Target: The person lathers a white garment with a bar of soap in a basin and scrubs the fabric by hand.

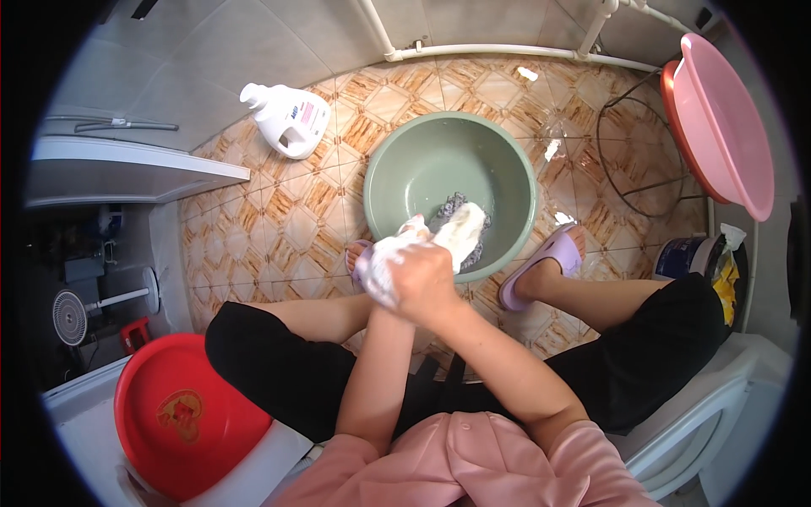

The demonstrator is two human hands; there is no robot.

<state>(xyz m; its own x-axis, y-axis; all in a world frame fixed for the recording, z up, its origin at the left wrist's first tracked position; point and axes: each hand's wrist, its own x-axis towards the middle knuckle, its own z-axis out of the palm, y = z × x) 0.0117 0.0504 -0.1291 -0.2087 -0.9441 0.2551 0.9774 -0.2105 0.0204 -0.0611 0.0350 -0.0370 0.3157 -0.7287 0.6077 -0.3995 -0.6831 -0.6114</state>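
Observation:
My two hands are pressed together over the near rim of a green basin (380,160). My right hand (427,277) is closed over a white, wet-looking cloth (382,269). My left hand (414,226) is bunched into the same cloth, which covers most of it; only some fingertips show at the top. Whether some of the white is foam, I cannot tell. Just beyond my hands, a second off-white cloth (463,237) lies in the basin against a grey textured cloth (452,204).
A white detergent jug (291,122) stands on the tiled floor at the far left. Pink (726,127) and brown-red basins lean at right, beside a looped dark hose (600,152). A red basin (194,414) is at near left. Purple slippers (541,270) flank the green basin.

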